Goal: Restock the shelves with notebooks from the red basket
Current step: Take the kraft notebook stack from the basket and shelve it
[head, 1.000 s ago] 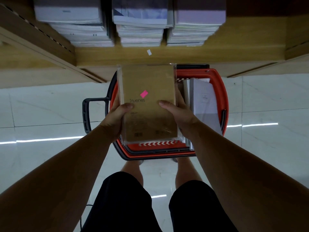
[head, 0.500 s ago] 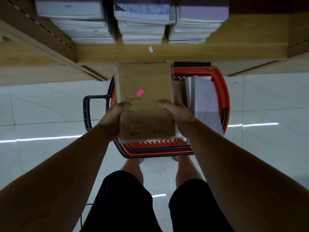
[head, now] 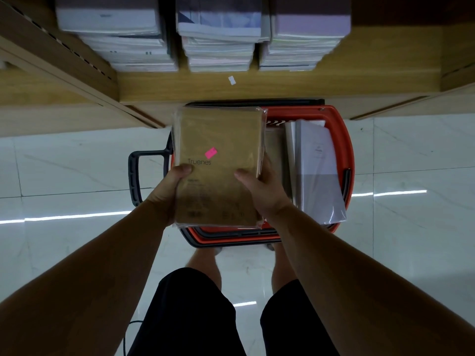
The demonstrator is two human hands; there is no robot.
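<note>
The brown notebook pack point(head: 221, 140) sits slightly lower than before, above the red basket point(head: 345, 134); left hand point(head: 168, 191) and right hand point(head: 262, 188) grip its sides, thumbs on the cover.

The notebook pack point(head: 221, 134) I hold is kraft brown under glossy clear wrap, with dark lettering point(head: 199, 161) and a bright pink sticker point(head: 211, 151). Below it the basket point(head: 334, 113) is red with a charcoal handle point(head: 134, 176), and the notebooks point(head: 314, 155) in it are pale grey and white. The shelf point(head: 295, 83) is honey-toned wood grain, the floor point(head: 77, 170) white tile with faint grey veins, and my shorts point(head: 190, 317) are black.
</note>
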